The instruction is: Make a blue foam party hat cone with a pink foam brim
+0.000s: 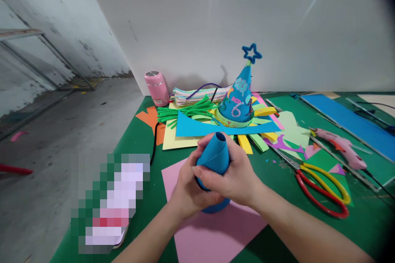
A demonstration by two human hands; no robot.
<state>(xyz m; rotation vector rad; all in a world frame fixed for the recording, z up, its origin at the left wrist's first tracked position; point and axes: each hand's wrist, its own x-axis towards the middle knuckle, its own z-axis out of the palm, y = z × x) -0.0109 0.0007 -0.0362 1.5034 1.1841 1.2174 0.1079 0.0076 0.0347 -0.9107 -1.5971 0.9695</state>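
Observation:
A blue paper cone (217,154), rolled with its narrow end up and a small opening at the top, stands between my hands. My left hand (188,185) wraps around its left side. From the right, my right hand (237,168) closes around it, the thumb pressed across the front. Below the fingers the cone's lower edge shows, over a pink paper sheet (200,238). Behind my hands is a finished-looking blue party hat (237,102) with a "6", cloud shapes and a blue star (252,53) on top. A blue curved paper piece (191,126) lies in front of it.
Red-and-yellow-handled scissors (321,191) and a pink glue gun (342,146) lie on the right among paper scraps. Green pipe cleaners (185,113) and a pink flask (156,88) stand at the back left. A blurred-out phone-like object (114,205) lies at the left edge.

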